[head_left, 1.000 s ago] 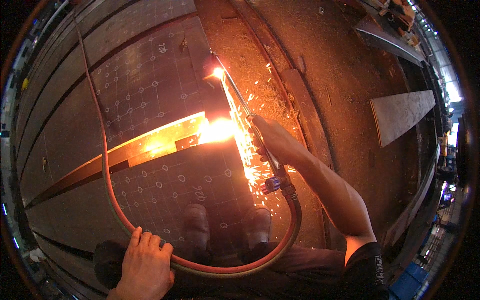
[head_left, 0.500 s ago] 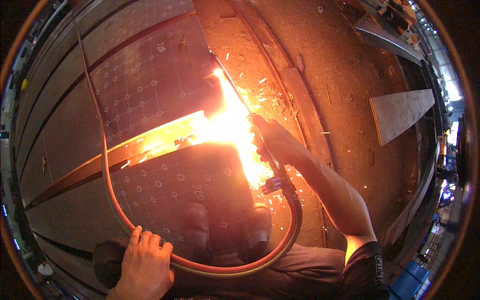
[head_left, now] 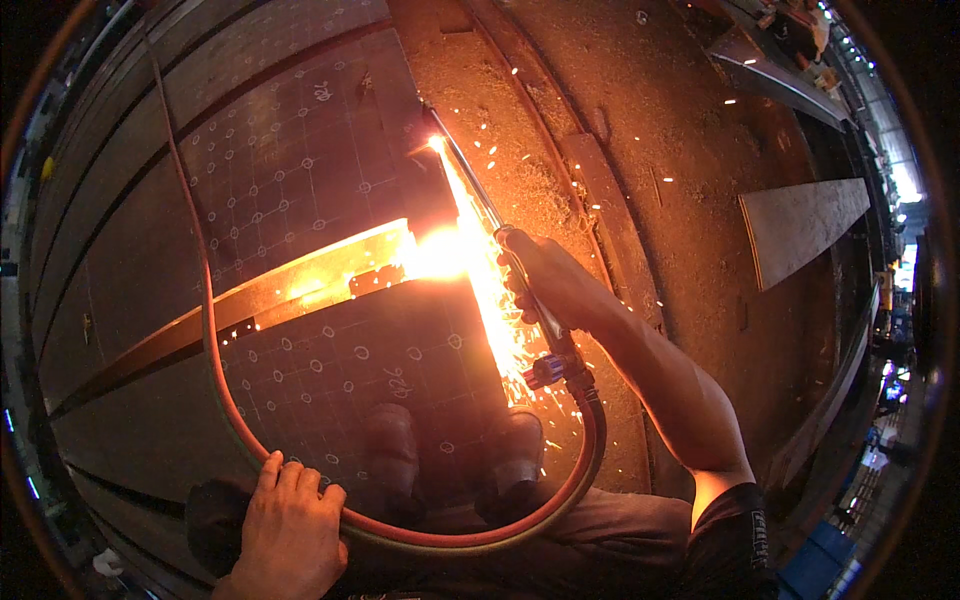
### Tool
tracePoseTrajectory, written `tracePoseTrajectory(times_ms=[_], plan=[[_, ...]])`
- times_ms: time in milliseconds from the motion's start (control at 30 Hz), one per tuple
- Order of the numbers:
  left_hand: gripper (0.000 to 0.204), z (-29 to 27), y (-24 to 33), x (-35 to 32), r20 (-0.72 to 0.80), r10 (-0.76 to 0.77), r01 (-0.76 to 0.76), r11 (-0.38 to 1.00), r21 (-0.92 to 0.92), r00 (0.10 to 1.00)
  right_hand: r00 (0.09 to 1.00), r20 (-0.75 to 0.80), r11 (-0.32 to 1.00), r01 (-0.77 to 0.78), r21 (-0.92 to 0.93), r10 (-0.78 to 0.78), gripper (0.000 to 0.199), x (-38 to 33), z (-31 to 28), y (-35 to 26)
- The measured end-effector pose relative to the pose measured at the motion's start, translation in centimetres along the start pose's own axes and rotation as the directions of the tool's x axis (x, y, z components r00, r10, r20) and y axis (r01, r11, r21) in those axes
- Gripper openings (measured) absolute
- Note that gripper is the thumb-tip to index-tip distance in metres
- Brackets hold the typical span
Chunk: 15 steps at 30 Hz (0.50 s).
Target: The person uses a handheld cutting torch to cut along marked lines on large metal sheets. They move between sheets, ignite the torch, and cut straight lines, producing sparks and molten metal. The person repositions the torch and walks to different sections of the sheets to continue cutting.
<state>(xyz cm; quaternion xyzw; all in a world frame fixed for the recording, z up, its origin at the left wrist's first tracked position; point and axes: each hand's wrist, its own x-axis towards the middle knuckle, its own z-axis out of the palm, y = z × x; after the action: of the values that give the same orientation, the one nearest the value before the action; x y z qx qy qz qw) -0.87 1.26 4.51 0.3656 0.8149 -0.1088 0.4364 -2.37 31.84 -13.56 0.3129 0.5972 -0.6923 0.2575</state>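
Note:
My right hand (head_left: 552,278) is wrapped round the handle of a cutting torch (head_left: 470,178), whose long tube points up and to the left. Its tip meets the edge of a dark steel plate (head_left: 285,150), where a small bright spot glows. Sparks and a white glare spread below, along the plate ends and the gap between plates. Twin red and green gas hoses (head_left: 450,540) loop from the torch's rear across my lap. Over these hoses my left hand (head_left: 292,530) is closed, by my left knee; its palm side is hidden.
Chalk circles and lines mark another steel plate (head_left: 340,350), with my shoes (head_left: 515,450) at its near end. Long rusty strips (head_left: 610,200) lie on the brown ground to the right. Farther right is a grey tapered plate (head_left: 805,225). A person (head_left: 795,35) shows at the upper right.
The glare and sparks have shrunk, so the plates and shoes look darker and clearer. Both hands and the torch stay nearly where they were.

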Motion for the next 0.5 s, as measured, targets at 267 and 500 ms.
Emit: tracePoseTrajectory(times_ms=[267, 500], plan=[[0.030, 0.44, -0.10, 0.06, -0.050, 0.004, -0.005, 1.000, -0.012, 0.999, 0.997, -0.077, 1.000, 0.027, 0.002, -0.027, 0.049, -0.43, 0.68, -0.32], [0.030, 0.38, -0.12, 0.05, -0.050, 0.009, -0.009, 1.000, -0.005, 0.999, 0.998, -0.063, 1.000, 0.010, 0.029, -0.008, 0.049, 0.00, 0.41, 0.19]])
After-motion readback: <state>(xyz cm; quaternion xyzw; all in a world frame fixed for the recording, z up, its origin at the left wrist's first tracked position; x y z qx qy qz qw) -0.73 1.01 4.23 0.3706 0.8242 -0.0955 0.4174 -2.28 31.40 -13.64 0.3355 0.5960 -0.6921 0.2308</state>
